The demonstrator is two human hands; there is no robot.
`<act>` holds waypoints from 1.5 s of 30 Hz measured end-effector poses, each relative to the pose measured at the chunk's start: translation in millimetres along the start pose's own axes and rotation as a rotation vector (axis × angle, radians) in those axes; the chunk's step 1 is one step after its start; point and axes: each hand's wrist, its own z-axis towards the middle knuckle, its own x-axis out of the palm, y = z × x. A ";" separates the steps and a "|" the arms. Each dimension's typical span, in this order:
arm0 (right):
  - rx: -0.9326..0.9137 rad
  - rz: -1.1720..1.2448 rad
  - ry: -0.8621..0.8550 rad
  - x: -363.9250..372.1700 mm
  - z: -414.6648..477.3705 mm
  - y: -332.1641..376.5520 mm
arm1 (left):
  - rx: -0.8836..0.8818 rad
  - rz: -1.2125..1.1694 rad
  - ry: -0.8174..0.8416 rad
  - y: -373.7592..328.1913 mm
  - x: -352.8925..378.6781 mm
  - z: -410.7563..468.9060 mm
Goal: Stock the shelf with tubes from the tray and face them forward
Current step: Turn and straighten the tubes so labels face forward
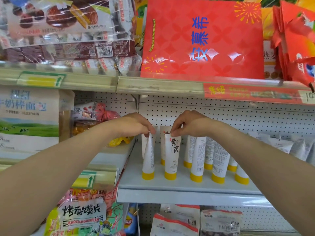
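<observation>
Several white tubes with yellow caps stand cap-down on the grey shelf (179, 184). My left hand (134, 124) pinches the crimped top of the leftmost front tube (148, 160), which is turned edge-on. My right hand (185, 123) pinches the top of the front tube beside it (171, 159), whose black-lettered front faces me. Two more tubes stand right behind these. To the right, a group of tubes (216, 160) shows its printed backs and barcodes. No tray is in view.
A perforated back panel (221, 113) closes the shelf behind. More white tubes (281, 145) lie at the far right. Snack bags (29, 120) fill the left bay, pouches (187, 220) sit on the shelf below, and a red gift bag (201, 40) stands above.
</observation>
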 end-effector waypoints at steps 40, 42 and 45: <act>0.036 0.061 -0.052 -15.7 -5.4 -3.7 | 0.001 0.195 -0.136 -4.4 -1.8 8.5; 0.037 0.042 -0.094 -24.5 -9.3 -14.1 | 0.031 0.172 -0.189 -9.1 -1.6 12.1; 0.089 -0.021 -0.103 -38.9 -15.2 -37.5 | 0.078 0.191 -0.201 -20.9 3.3 25.1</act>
